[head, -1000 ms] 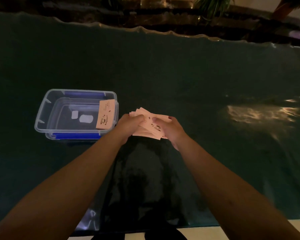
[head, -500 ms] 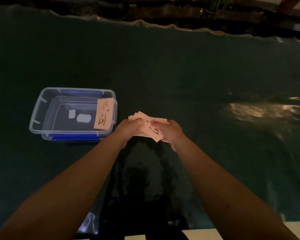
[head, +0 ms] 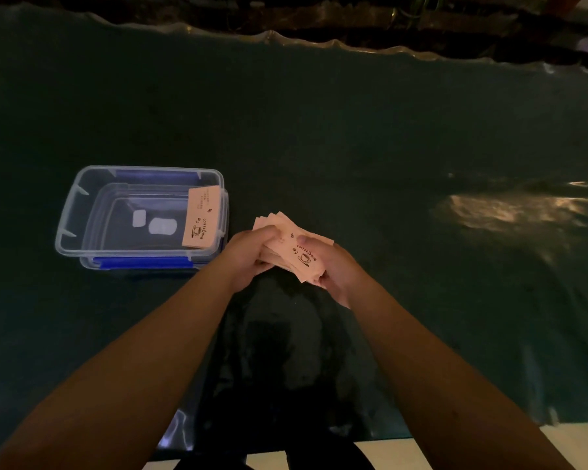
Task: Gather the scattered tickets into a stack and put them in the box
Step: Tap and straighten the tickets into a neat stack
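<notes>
- While both arms reach forward, the left hand (head: 248, 254) and right hand (head: 330, 266) pinch the fanned tickets (head: 294, 244) together.
- The box (head: 82, 195) sits left.

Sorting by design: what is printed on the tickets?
Pale pink tickets with a black coffee-cup drawing, head view.

**My desk and what sits on it**

My desk (head: 353, 137) is covered in dark green cloth under a wrinkled clear sheet that catches a glare on my right. A clear plastic box (head: 70, 228) with blue clips rests on it, to my left.
</notes>
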`<state>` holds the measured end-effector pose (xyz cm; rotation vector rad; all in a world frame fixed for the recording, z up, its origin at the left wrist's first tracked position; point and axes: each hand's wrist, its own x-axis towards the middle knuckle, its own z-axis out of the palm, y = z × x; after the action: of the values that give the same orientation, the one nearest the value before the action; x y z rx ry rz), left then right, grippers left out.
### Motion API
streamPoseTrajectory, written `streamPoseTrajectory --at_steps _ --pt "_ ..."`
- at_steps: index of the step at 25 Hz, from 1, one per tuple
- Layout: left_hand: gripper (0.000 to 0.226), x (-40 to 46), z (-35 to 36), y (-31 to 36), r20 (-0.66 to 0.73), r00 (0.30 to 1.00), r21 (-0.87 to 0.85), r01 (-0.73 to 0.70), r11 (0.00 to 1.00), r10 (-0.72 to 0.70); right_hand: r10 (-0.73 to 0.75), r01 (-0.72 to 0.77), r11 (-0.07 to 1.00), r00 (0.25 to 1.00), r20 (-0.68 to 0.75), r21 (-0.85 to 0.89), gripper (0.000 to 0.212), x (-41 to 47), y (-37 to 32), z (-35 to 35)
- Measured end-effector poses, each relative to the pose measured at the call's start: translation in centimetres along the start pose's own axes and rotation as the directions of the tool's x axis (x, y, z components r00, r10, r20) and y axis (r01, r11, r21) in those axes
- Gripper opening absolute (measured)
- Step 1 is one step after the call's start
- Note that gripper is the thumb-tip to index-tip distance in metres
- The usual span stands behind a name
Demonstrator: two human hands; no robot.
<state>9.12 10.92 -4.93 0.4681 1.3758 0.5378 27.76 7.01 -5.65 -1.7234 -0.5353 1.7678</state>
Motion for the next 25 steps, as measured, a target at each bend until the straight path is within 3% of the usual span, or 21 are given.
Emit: streamPoseTrajectory --at_steps 4,7,10,12,16,21,25 --pt "0.058 -1.3 1.0 -1.8 -0.021 0.993 -0.25 -0.114 0.962 0.113 -0.038 0.019 0.976 0.996 0.083 0.215 0.035 -1.4 2.1 0.7" --pt "0.051 -2.5 2.1 -3.4 0.014 0.995 -0.295 -0.094 0.951 0.102 -0.101 0.066 0.954 0.989 0.105 0.293 0.048 -2.1 3.8 1.7" --pt "0.051 -3.3 1.7 -3.3 0.113 0.986 -0.186 -0.096 0.978 0.119 -0.14 0.105 0.967 0.981 0.136 0.233 0.069 -2.9 4.1 1.2" --pt "0.067 -3.7 0.6 -2.6 0.204 0.965 -0.034 -0.159 0.987 0.163 -0.161 0.147 0.985 0.97 0.181 0.088 0.076 -3.3 3.8 0.0" --pt "0.089 -4.1 -0.7 -1.9 0.424 0.876 0.298 -0.374 0.878 0.229 -0.252 0.318 0.927 0.921 0.297 -0.198 0.075 -3.4 3.1 -1.3" --pt "0.092 -3.2 -1.7 -3.7 0.458 0.833 0.278 -0.464 0.841 0.309 -0.389 0.446 0.873 0.881 0.27 -0.196 0.085 -2.6 4.9 -0.1" --pt "0.132 -2.9 -1.2 -6.4 0.427 0.831 0.239 -0.485 0.841 0.358 -0.398 0.453 0.883 0.862 0.314 -0.124 0.094 -2.1 7.6 0.4"
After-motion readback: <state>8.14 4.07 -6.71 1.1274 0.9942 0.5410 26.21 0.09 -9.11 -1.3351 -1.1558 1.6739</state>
